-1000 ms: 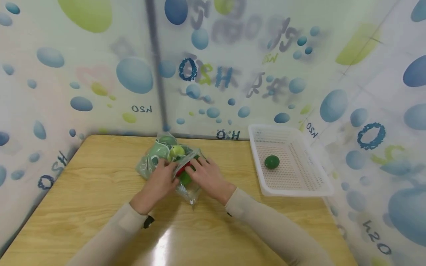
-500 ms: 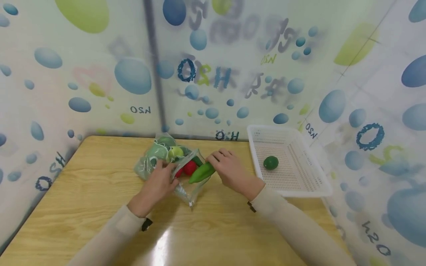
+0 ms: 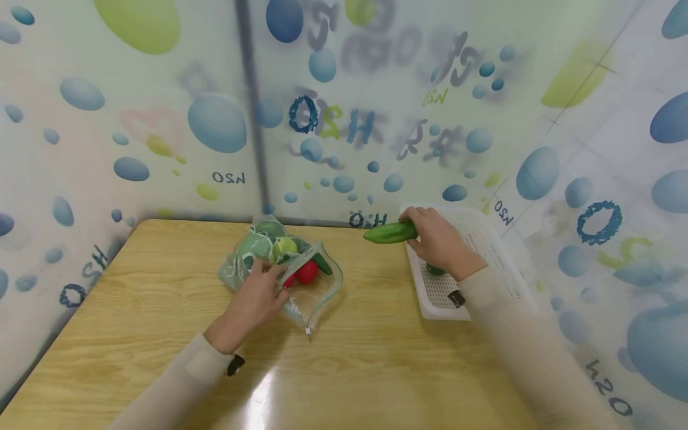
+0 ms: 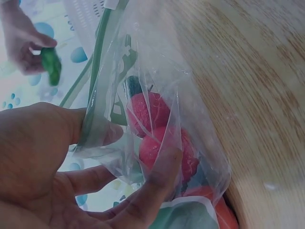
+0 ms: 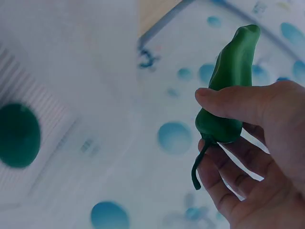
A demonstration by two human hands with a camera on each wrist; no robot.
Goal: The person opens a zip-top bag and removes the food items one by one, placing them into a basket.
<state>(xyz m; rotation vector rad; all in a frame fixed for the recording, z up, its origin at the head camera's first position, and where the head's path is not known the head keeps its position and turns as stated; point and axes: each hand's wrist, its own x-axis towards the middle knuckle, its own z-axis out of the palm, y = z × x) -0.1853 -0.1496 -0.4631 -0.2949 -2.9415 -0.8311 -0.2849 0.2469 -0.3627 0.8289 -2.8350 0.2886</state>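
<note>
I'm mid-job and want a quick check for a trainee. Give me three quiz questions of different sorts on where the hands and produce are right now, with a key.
1. Multiple choice: what does the right hand hold?
A) a banana
B) a green pepper
C) a tomato

2. True or false: the white basket has nothing in it.

3. Fill in: the left hand holds a ______, with red round items showing inside.

Key:
1. B.
2. False; a dark green round item lies in it.
3. Clear plastic bag.
</note>
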